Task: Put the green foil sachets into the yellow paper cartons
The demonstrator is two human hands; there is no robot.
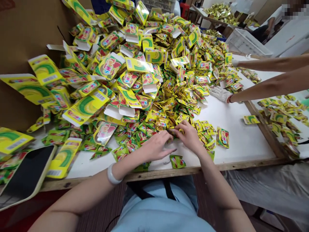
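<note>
My left hand (156, 145) is just over the near edge of a pile of small green and yellow sachets (145, 129). Its fingers are bent, and the thumb stands apart from them. Close beside it, my right hand (188, 136) has its fingertips pinched together at the sachets; what is between them is too small to make out. A single green sachet (177, 161) lies on the white tabletop below my hands. To the right of my right hand are loose yellow sachets (205, 130) and a small printed box (222, 137).
Flattened and open yellow boxes (87, 106) heap up at the left and back. A phone (27, 172) rests at the left edge. A co-worker's gloved hand (220, 94) reaches in from the right. A wooden rim (263, 129) borders the table; a white crate (247, 43) stands behind.
</note>
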